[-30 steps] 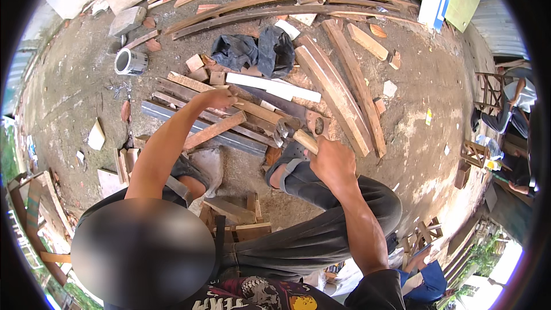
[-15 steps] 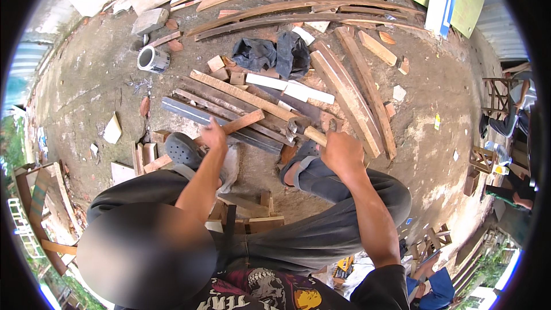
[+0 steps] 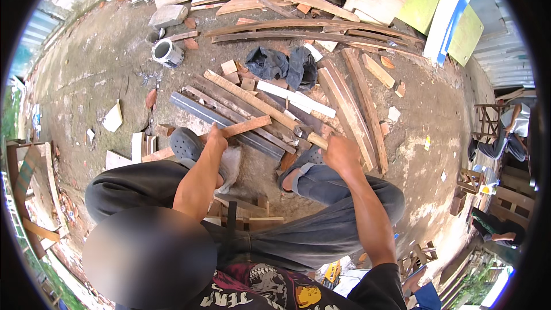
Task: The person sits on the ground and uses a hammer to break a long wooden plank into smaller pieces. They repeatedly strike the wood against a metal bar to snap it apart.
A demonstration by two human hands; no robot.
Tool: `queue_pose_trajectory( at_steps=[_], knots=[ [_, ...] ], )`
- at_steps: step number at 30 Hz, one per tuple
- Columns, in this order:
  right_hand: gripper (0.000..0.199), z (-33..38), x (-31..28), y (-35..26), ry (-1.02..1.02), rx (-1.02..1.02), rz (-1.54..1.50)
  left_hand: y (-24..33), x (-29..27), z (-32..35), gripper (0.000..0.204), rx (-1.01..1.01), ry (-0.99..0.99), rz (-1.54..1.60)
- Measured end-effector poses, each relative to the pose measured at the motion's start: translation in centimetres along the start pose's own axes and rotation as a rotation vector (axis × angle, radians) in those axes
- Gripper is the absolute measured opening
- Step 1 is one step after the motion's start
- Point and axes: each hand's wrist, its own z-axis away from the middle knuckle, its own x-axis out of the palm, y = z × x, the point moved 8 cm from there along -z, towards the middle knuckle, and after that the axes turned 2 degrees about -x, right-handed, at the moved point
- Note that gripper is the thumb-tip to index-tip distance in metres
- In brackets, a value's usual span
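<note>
Wooden strip sits clamped in the left hand (fingers curled round its near end); right hand grips a hammer handle.

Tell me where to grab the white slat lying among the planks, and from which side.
Judging by its pose, take the white slat at its upper-left end, from above: it lies flat across darker planks, and that end looks less crowded than the lower-right end.

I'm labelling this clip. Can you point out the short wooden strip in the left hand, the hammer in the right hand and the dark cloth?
wooden strip (image 3: 248, 126), head view, middle of its top face
hammer (image 3: 314, 139), head view, its wooden handle
dark cloth (image 3: 282, 65), head view, centre of the bundle
</note>
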Motion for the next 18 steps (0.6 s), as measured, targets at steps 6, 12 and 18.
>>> queue_pose_trajectory(
  at_steps=[6,12,18],
  knots=[
    [0.037,-0.8,0.4,1.2,0.009,0.02,0.024,-0.6,0.4,2.5,0.061,0.149,0.122,0.249],
    [0.037,-1.0,-0.7,1.9,0.088,0.043,-0.03,0.2,0.4,6.2,0.06,0.385,0.216,0.361],
    [0.04,-1.3,-1.3,1.8,0.101,0.078,-0.073,2.1,2.2,5.2,0.052,0.458,-0.021,0.389]
  ],
)
